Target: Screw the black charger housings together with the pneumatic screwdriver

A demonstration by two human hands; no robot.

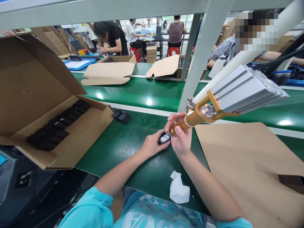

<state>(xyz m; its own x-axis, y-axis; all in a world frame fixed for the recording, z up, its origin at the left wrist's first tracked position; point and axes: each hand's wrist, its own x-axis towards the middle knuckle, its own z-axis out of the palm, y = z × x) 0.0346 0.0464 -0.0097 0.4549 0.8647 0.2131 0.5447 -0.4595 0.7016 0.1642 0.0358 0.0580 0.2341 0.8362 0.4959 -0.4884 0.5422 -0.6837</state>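
My left hand (152, 145) is closed around a small black part (163, 138) and holds it on the green table (123, 145). My right hand (180, 134) grips the gold barrel of a hanging power tool (192, 119), whose tip rests on that part. The tool's grey body (244, 90) reaches up to the right. Two more black parts (122, 116) lie on the table to the upper left of my hands.
An open cardboard box (78, 139) with several black parts in a row stands at the left. A crumpled white cloth (178, 188) lies near the front edge. A cardboard sheet (247, 164) covers the right. A grey frame post (201, 53) rises behind. Other people work across the belt.
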